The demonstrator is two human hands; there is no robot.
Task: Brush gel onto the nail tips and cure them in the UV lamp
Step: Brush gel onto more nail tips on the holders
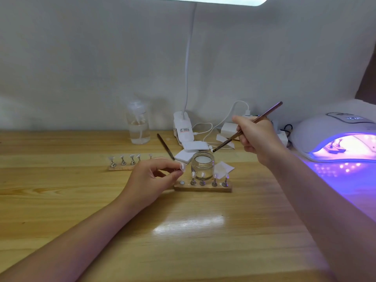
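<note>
Left hand (156,176) pinches a clear nail tip (182,167) upright, near mid-worktop. Right hand (257,137), fingers clamped on the gel brush (247,127), angles its bristles down-left over the glass jar (202,164).

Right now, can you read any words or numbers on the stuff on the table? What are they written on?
None can be read for certain.
UV lamp: a small lit display on its top shows digits, too blurred to read.
White lamp clip: a label with red and dark print, too small to read.
Clear pump bottle, glass jar, brush and wooden strips: no writing shows.
</note>
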